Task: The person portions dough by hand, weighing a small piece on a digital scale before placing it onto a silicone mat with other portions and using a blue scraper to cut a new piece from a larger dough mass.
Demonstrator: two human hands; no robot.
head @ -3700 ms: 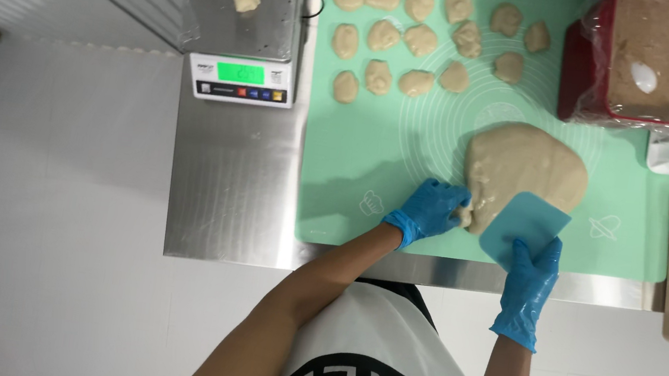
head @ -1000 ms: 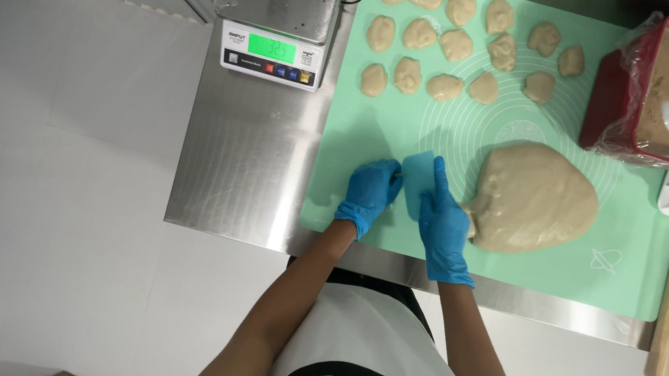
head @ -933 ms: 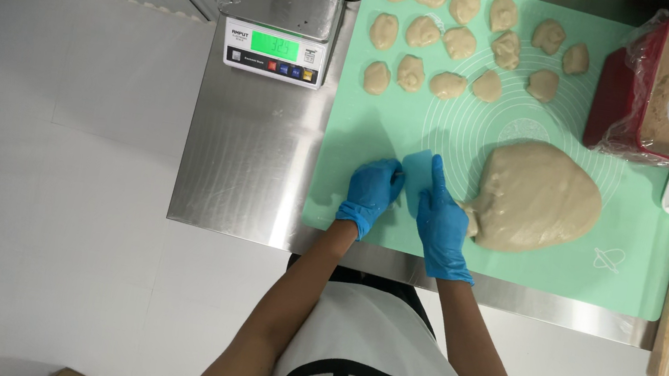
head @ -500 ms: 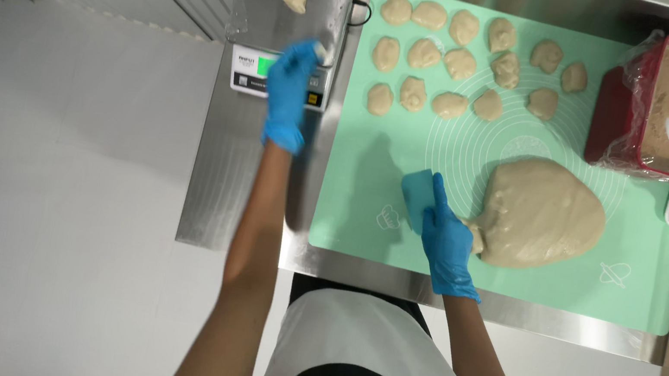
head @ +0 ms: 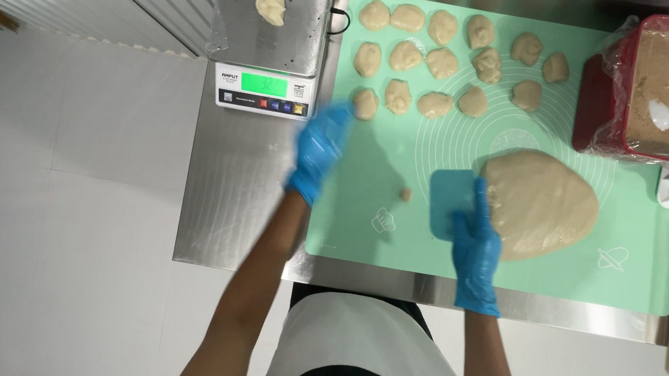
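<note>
We see a steel table [head: 246, 193] on white floor; our right hand [head: 476, 250] grips the blue scraper [head: 450, 200]. Our left hand [head: 318, 153] is blurred, its grip unclear.

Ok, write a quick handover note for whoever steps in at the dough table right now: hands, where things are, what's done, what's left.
Left hand: gloved, blurred, over the mat's left edge near the scale; I cannot tell if it holds anything.
Right hand: gloved, holding the blue scraper against the big dough mass.
Done: fourteen portions in rows at the top of the green mat; one piece of dough sits on the scale.
Loose: a small scrap on the mat.
Left: most of the big dough mass is still uncut.
</note>
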